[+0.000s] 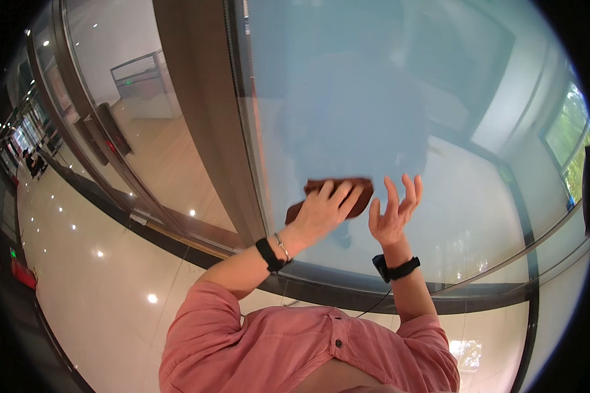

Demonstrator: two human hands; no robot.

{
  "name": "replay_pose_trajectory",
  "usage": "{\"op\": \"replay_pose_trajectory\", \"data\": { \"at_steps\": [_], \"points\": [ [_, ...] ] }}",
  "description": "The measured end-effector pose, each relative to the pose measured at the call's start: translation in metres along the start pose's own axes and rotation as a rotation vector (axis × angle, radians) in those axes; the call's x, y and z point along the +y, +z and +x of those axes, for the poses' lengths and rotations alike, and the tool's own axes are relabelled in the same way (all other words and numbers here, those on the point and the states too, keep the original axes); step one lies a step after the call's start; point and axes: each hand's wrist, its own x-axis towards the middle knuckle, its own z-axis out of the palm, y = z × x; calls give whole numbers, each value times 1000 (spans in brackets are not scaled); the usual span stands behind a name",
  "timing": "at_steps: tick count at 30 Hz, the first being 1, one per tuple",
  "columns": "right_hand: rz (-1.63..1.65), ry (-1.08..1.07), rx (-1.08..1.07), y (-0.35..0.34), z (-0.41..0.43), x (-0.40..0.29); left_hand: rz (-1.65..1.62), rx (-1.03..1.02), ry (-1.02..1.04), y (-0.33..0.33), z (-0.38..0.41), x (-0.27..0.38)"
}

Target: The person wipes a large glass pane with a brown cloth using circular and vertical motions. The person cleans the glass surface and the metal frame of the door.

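Observation:
My left hand [322, 213] is spread over a folded brown cloth [365, 201], which lies flat against a large glass panel [354, 123]. Part of the cloth is hidden under my fingers and palm. To the right of it, my right hand [396, 211] is raised with bent, parted fingers and nothing in it. Whether its fingertips touch the glass I cannot tell. Each wrist wears a black band, and a thin bracelet circles the left one.
A brown metal frame post [196, 98] borders the glass on the left. Beyond it stands a glass door with a dark handle [113, 128]. A dark sill [324, 282] runs below the panel. Glossy floor tiles [118, 275] stretch left towards a crouching person [33, 163].

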Motion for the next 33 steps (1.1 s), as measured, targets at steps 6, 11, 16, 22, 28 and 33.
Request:
{"op": "replay_pose_trajectory", "data": {
  "at_steps": [6,11,16,22,28,33],
  "points": [
    [-10,90,-104,-72,-29,-1,-108,137,-144,-1,-7,-9],
    [-14,233,-173,-102,-59,3,-75,441,-314,-58,112,-21],
    [7,318,-216,-109,-78,6,23,171,44,-11,95,41],
    [5,392,-285,-123,-93,10,-170,-200,252,55,-33,53],
    [33,475,-262,-129,-112,17,-84,368,-60,-7,90,23],
    [124,527,-283,-124,-118,14,-45,290,95,0,132,59]
  ]
}}
